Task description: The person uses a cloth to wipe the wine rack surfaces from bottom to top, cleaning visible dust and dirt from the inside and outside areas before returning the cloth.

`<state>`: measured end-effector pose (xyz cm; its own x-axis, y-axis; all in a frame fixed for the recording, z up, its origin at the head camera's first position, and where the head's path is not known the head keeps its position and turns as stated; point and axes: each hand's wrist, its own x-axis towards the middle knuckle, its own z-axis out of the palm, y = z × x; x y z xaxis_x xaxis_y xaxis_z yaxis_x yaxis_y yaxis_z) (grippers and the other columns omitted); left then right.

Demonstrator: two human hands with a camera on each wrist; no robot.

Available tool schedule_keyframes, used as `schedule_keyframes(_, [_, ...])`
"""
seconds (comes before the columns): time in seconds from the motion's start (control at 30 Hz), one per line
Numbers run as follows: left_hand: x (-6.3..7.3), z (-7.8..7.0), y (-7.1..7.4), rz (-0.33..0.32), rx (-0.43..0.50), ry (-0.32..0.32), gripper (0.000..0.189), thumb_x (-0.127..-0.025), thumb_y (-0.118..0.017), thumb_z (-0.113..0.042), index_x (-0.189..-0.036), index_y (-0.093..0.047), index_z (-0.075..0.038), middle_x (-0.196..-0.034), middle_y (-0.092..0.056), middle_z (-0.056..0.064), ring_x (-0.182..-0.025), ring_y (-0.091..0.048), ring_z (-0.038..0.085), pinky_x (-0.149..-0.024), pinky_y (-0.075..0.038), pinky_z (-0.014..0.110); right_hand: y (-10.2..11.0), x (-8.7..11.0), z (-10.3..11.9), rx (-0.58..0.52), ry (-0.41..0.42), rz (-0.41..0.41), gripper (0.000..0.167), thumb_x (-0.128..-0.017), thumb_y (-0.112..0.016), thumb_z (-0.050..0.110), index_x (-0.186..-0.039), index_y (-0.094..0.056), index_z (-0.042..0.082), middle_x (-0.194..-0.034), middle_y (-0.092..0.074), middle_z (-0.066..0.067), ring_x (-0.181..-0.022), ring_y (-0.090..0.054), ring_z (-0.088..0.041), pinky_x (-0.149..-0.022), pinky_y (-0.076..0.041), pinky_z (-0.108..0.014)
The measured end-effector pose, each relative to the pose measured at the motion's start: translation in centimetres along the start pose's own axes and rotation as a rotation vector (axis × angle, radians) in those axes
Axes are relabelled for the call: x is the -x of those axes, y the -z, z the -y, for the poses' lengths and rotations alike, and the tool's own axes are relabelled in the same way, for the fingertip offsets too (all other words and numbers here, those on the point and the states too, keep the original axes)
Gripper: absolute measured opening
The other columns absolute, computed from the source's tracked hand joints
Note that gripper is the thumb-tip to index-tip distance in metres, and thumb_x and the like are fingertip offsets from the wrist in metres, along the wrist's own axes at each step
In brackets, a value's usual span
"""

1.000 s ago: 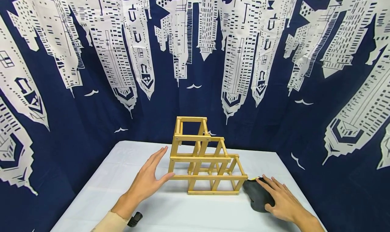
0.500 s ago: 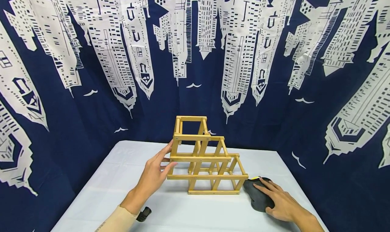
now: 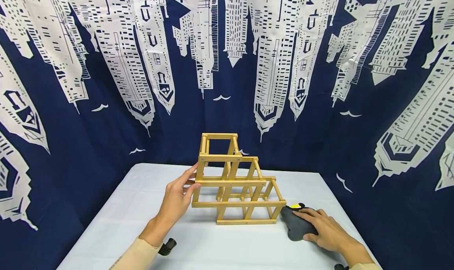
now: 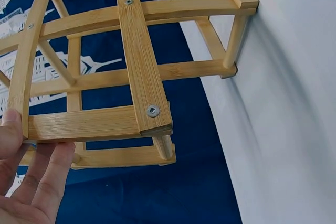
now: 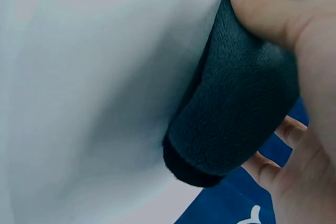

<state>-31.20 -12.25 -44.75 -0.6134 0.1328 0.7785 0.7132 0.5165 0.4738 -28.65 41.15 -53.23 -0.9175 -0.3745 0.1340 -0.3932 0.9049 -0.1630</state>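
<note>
A stepped rack of pale wooden slats and dowels point(image 3: 230, 183) stands mid-table, its tallest part on the left. My left hand point(image 3: 175, 197) holds its left side about halfway up. In the left wrist view, the thumb point(image 4: 9, 135) lies on the front of the wooden frame point(image 4: 139, 51), with the other fingers behind it. Right of the rack lies a folded dark grey plush cloth point(image 3: 296, 224) with a black edge and a yellow patch. My right hand point(image 3: 330, 232) grips it, thumb point(image 5: 252, 3) on the near face of the cloth point(image 5: 236, 98) and fingers around the far side.
The table point(image 3: 117, 218) wears a white cover. Behind it and along both sides hangs a navy curtain point(image 3: 184, 140) printed with an upside-down white skyline. A small black device point(image 3: 167, 246) shows beside the left wrist.
My left hand has moved right and up to the rack and taken hold of its left side. My right hand has closed on the cloth, and more of the yellow patch shows.
</note>
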Motion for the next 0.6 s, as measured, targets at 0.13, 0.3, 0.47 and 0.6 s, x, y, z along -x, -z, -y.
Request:
schedule_keyframes(0.13, [0.0,0.0,0.1,0.005,0.008,0.005,0.073,-0.099,-0.087,0.003,-0.166,-0.065,-0.014,-0.125,-0.087,0.020,-0.103,-0.089,0.031,-0.084,-0.075,0.034,-0.2,-0.6,0.0,0.033,0.036,-0.062,0.072,-0.089,-0.097,0.042,-0.156,-0.074,0.026,-0.151,-0.072,-0.002,-0.120,-0.068,-0.028,-0.085,-0.063,-0.052])
schedule_keyframes(0.3, [0.0,0.1,0.1,0.003,0.011,0.013,0.072,-0.100,-0.087,0.003,-0.166,-0.065,-0.015,-0.126,-0.087,0.020,-0.101,-0.089,0.030,-0.084,-0.075,0.034,-0.6,-1.5,0.1,0.082,0.039,-0.121,0.060,-0.087,-0.097,0.042,-0.144,-0.083,0.026,-0.134,-0.075,0.005,-0.110,-0.066,-0.020,-0.079,-0.051,-0.037])
schedule_keyframes(0.47, [0.0,0.1,0.0,0.004,0.017,0.017,0.072,-0.100,-0.087,0.003,-0.166,-0.065,-0.014,-0.125,-0.087,0.020,-0.100,-0.089,0.030,-0.084,-0.075,0.033,-0.8,-2.3,0.0,0.092,0.058,-0.165,0.039,-0.090,-0.097,0.036,-0.126,-0.087,0.025,-0.122,-0.074,0.013,-0.107,-0.067,-0.015,-0.080,-0.054,-0.036])
schedule_keyframes(0.6, [0.0,0.0,0.2,0.011,0.012,0.023,0.072,-0.100,-0.087,0.003,-0.166,-0.065,-0.014,-0.126,-0.087,0.020,-0.100,-0.089,0.030,-0.084,-0.075,0.031,-0.5,-2.1,0.2,0.068,0.096,-0.240,0.035,-0.093,-0.097,0.028,-0.125,-0.083,0.026,-0.121,-0.079,0.013,-0.107,-0.072,-0.013,-0.085,-0.062,-0.041])
